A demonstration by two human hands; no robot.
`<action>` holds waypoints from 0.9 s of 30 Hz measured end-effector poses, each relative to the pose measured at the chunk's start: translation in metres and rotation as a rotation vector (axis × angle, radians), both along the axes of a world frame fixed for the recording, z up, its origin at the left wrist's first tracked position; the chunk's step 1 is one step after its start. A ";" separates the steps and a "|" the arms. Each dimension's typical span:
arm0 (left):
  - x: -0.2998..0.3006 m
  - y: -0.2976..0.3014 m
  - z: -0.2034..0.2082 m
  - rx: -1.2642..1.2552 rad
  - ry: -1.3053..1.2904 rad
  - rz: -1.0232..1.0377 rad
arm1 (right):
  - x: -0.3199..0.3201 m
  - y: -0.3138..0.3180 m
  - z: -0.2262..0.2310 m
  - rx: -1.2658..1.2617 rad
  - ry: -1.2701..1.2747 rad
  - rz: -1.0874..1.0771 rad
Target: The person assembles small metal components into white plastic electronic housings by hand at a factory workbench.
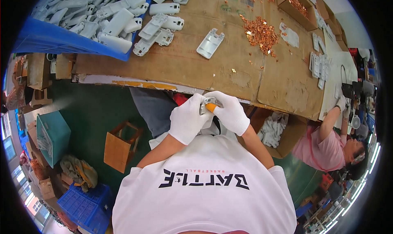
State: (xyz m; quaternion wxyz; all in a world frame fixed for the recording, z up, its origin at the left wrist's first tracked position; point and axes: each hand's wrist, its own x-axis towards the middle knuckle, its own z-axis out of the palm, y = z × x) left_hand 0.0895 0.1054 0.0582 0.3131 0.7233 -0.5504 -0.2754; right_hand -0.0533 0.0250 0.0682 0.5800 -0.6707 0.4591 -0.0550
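Both of my hands wear white gloves and meet just off the near edge of the cardboard-covered table (172,72). My left hand (187,118) is closed round a small white plastic housing (203,107). From the other side my right hand (231,114) grips the same housing; an orange-yellow cover (211,107) shows at its thumb, pressed on the part. My fingers hide most of the housing. Beyond them a single open white housing (210,43) lies on the cardboard. A few more housings (152,27) are piled to its left. Small copper-coloured metal pieces (262,35) form a heap at the right.
A blue crate (77,43) full of white housings stands at far left. More copper pieces fill a carton (310,22) at far right. Below the table's right side is a carton (295,138) with white items. A wooden stool (116,151) stands left; a co-worker in pink (323,150) sits right.
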 end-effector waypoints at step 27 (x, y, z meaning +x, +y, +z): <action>-0.001 0.016 0.005 0.144 0.334 -0.229 | -0.013 0.064 0.027 -0.198 0.283 0.077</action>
